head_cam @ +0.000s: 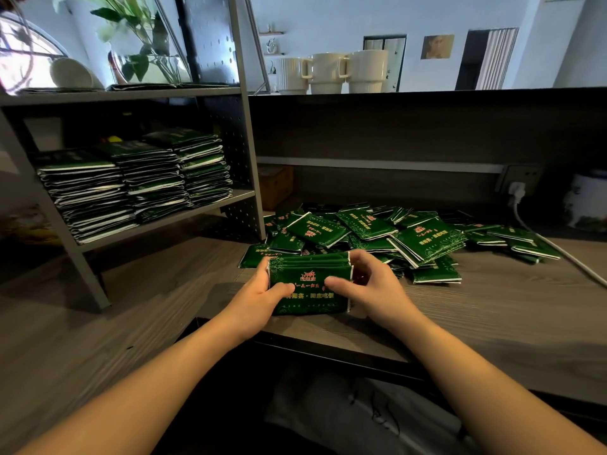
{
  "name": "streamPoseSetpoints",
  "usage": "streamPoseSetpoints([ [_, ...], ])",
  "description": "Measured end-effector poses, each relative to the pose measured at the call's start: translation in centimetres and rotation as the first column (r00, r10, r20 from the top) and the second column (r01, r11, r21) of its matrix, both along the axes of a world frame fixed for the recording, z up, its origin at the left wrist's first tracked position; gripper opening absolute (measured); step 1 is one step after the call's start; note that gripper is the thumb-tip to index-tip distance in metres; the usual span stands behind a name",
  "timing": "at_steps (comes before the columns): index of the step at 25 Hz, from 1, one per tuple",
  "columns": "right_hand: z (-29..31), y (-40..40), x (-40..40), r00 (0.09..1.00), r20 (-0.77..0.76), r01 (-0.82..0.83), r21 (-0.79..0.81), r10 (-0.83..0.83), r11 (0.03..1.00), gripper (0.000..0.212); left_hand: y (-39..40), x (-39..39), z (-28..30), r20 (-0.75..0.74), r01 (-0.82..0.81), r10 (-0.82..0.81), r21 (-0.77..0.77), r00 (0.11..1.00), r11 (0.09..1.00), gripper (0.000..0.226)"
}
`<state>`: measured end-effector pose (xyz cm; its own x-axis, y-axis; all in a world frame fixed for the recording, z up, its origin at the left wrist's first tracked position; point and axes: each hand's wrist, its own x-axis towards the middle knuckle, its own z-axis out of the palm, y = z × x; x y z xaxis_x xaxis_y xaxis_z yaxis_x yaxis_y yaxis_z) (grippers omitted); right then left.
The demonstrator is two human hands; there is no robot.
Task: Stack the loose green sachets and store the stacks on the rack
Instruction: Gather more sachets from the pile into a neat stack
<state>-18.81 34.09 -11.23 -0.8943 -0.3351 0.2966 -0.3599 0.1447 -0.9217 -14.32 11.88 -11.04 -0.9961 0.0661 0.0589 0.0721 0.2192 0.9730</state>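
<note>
Both hands are clamped on a small stack of green sachets (pixel 308 285) standing on edge on the desk (pixel 460 316), just in front of the loose pile (pixel 387 239). The left hand (pixel 259 290) presses the stack's left end with its thumb curled over the printed face; the right hand (pixel 364 284) does the same on the right end, fingers wrapped behind. The stack's long axis runs left to right, squeezed between the two palms.

The rack (pixel 236 195) stands up and to the left of the stack, so the left hand is nearer it. Its middle shelf already holds three tall stacks (pixel 131 182), and the free space beside them looks slim.

How many sachets are in the gripped stack is hard to count, since the fingers behind it are hidden. The far back of the loose pile fades into shadow.
</note>
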Motion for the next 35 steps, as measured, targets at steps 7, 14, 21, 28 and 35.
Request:
streamPoseSetpoints([
  [7,2.1,4.3,-1.6,0.85,-0.248,0.506,0.14,-0.465,0.851,0.017,1.2,-0.9,0.8,0.018,-0.016,0.017,-0.028,1.0,0.999,0.106],
  [14,1.1,11.7,-6.5,0.668,-0.172,0.736,0.293,-0.724,0.61,0.065,6.6,-2.3,1.0,0.043,-0.121,0.119,0.058,0.992,0.991,0.082],
  [21,0.9,12.2,-6.8,0.694,0.213,0.714,-0.086,-0.688,0.694,0.067,7.5,-2.8,-0.8,-0.019,-0.255,0.259,0.121,0.966,0.959,0.076],
  [28,1.0,13.4,-6.5,0.75,0.452,0.653,-0.392,-0.483,0.648,0.045,7.8,-2.3,-0.6,-0.039,-0.243,0.247,0.094,0.968,0.965,0.076],
  [35,1.1,11.4,-2.7,0.899,0.433,0.341,-0.608,-0.061,0.717,0.046,8.1,-1.5,0.5,0.004,-0.273,0.273,0.061,0.962,0.96,0.071],
])
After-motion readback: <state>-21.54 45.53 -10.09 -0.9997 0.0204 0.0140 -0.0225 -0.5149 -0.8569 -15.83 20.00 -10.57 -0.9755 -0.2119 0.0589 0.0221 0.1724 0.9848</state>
